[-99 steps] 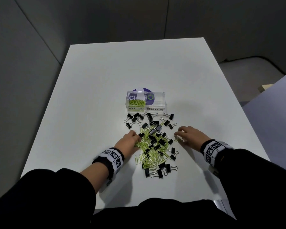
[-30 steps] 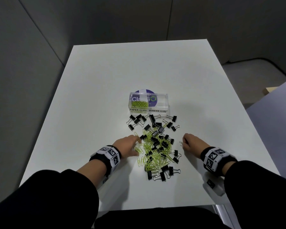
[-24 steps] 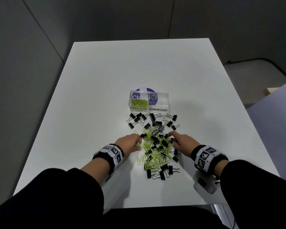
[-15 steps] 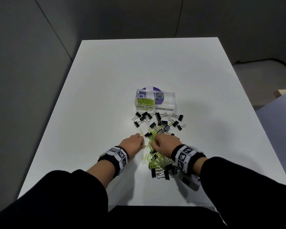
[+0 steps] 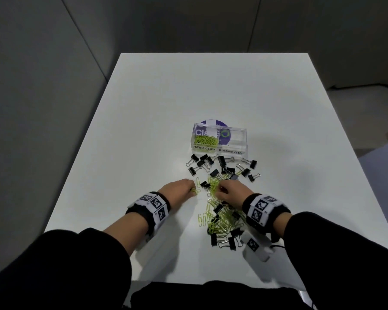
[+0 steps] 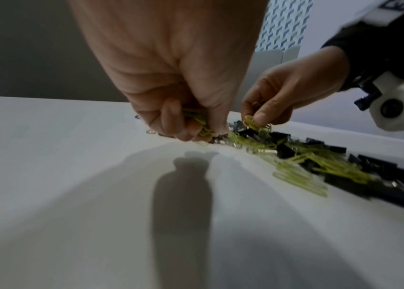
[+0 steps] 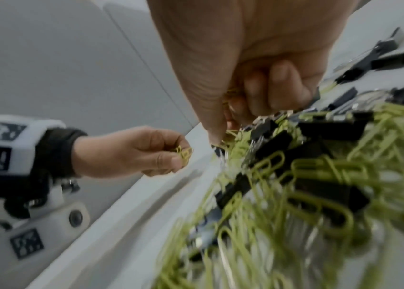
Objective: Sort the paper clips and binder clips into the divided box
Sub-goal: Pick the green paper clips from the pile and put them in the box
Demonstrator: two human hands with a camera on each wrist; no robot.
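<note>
A clear divided box (image 5: 220, 139) stands mid-table; its left half, labelled PAPER CLIPS, holds green paper clips (image 5: 205, 140), and its right half, labelled BINDER CLIPS, looks empty. In front of it lies a mixed heap of green paper clips (image 5: 222, 218) and black binder clips (image 5: 224, 166). My left hand (image 5: 179, 190) sits at the heap's left edge, its fingers curled round a bunch of green paper clips (image 6: 197, 122). My right hand (image 5: 230, 192) is over the heap's middle and pinches green paper clips (image 6: 254, 122) between thumb and fingers, also seen in the right wrist view (image 7: 230, 109).
The white table (image 5: 157, 113) is bare beyond the box and to both sides. Grey walls rise behind and at the left. Loose binder clips (image 5: 249, 167) spread just before the box's right half; more (image 5: 227, 240) lie at the heap's near end.
My right hand moved left from the heap's right side onto its middle and took hold of paper clips. The left hand stayed at the heap's left edge, still holding clips.
</note>
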